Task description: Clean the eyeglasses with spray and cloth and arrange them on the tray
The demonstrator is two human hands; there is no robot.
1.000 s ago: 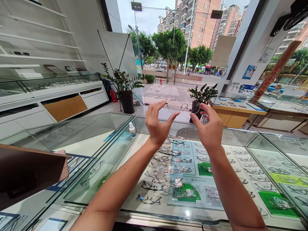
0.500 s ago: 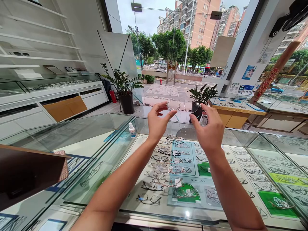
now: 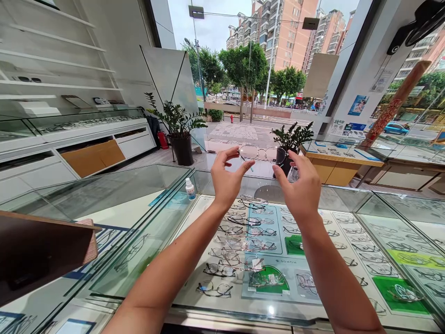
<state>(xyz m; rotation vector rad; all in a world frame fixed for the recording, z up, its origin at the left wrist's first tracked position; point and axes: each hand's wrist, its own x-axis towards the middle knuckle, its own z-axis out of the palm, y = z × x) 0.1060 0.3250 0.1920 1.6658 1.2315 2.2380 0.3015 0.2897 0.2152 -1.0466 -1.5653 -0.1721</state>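
Note:
A thin-framed pair of glasses [image 3: 263, 152] with clear lenses is held up at arm's length in front of the window. My left hand [image 3: 225, 178] pinches its left end between thumb and fingers. My right hand [image 3: 301, 185] grips the right end, fingers curled around it. Both arms reach out above a glass display counter [image 3: 167, 218] with several pairs of glasses laid in rows inside.
A small white bottle [image 3: 189, 189] stands on the counter at the left. Two potted plants [image 3: 179, 127] [image 3: 291, 139] sit beyond the counter. A brown board [image 3: 41, 250] juts in at the near left. White shelving and more showcases line the left wall.
Both hands have shifted slightly; my left thumb and fingers have closed in on the frame's left end. The glasses stay held up at about the same height.

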